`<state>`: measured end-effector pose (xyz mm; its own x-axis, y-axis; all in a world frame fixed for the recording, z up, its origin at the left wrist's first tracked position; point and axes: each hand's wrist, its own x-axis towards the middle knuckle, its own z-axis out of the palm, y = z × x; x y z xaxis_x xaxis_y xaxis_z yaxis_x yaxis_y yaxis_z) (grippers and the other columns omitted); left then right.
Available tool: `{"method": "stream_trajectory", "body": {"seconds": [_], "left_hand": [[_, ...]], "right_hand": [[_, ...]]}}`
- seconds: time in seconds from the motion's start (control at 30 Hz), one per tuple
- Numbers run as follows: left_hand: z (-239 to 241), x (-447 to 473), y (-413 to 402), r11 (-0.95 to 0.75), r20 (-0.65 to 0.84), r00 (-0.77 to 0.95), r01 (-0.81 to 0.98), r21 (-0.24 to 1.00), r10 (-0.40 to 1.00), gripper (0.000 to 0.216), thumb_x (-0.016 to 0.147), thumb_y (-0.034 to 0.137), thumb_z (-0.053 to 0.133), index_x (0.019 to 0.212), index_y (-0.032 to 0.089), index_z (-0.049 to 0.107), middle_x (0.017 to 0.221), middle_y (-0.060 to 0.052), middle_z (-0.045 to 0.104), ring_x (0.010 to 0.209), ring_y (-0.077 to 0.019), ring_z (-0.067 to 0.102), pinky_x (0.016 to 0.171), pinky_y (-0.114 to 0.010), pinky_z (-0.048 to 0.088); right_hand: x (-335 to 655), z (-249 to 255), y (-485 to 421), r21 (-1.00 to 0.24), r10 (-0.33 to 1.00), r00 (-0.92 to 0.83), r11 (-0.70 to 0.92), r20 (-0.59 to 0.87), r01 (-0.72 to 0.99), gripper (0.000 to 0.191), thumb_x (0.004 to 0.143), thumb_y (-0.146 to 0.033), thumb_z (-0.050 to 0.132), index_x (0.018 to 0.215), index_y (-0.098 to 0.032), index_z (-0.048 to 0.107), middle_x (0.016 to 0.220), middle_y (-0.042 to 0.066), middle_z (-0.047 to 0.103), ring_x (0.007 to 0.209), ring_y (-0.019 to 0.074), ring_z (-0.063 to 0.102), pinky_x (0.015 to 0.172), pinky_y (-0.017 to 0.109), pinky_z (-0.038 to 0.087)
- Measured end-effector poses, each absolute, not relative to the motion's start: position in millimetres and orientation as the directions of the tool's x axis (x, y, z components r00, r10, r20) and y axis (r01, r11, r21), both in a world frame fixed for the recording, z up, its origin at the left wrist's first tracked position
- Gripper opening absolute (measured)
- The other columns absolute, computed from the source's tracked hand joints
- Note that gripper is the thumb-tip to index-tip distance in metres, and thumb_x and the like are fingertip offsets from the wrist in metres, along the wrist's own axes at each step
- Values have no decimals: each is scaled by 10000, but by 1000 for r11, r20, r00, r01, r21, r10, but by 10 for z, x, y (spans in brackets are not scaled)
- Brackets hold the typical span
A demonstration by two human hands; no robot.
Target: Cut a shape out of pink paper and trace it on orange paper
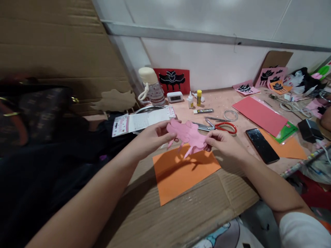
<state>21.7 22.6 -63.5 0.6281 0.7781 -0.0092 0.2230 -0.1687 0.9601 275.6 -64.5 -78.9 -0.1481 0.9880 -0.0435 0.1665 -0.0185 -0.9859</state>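
Note:
Both of my hands hold a pink paper cutout (188, 135) above an orange paper sheet (181, 172). My left hand (152, 137) pinches the cutout's left edge between thumb and fingers. On the right edge, my right hand (222, 142) grips it with closed fingers. The cutout has several pointed strips hanging down and casts a shadow on the orange sheet. The sheet lies on a piece of cardboard (181, 210) on the table.
Red-handled scissors (219, 126) lie just behind the cutout. A black phone (261, 145), a red sheet (260, 114), glue bottles (194, 99), a small clock (174, 97) and a flask (151, 88) stand further back. Dark bags (41, 137) fill the left side.

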Motion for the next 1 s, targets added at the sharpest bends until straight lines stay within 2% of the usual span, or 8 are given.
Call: {"method": "stream_trajectory", "body": {"seconds": [0.13,0.23,0.43,1.0], "left_hand": [[-726,238,212,-94,-54,551,238,967,833,403,738,527,819,830,161,678,735,-17,685,594,-116,551,526,-215,445],[-746,222,222,-64,-67,531,224,973,845,372,721,494,834,838,168,697,748,-14,702,605,-116,571,532,-213,457],[-748,204,239,-65,-67,491,247,967,868,342,725,483,832,815,172,723,712,-17,715,628,-129,607,605,-232,497],[-645,219,219,-129,-10,485,251,959,874,383,709,529,812,805,177,695,651,2,666,578,-131,579,556,-234,478]], "right_hand": [[2730,-826,-639,-996,995,-98,11,2,86,204,869,-388,702,769,-213,671,736,15,712,687,161,666,686,314,535],[2728,-850,-624,-999,999,-50,25,23,33,272,870,-458,722,762,-219,654,708,11,697,671,161,660,678,321,543],[2739,-864,-609,-997,995,-71,73,73,0,359,889,-560,704,762,-226,678,741,28,721,669,158,659,688,328,551],[2729,-858,-602,-998,997,-51,60,59,14,247,898,-451,695,768,-241,686,755,27,701,674,160,627,684,335,532]]}}
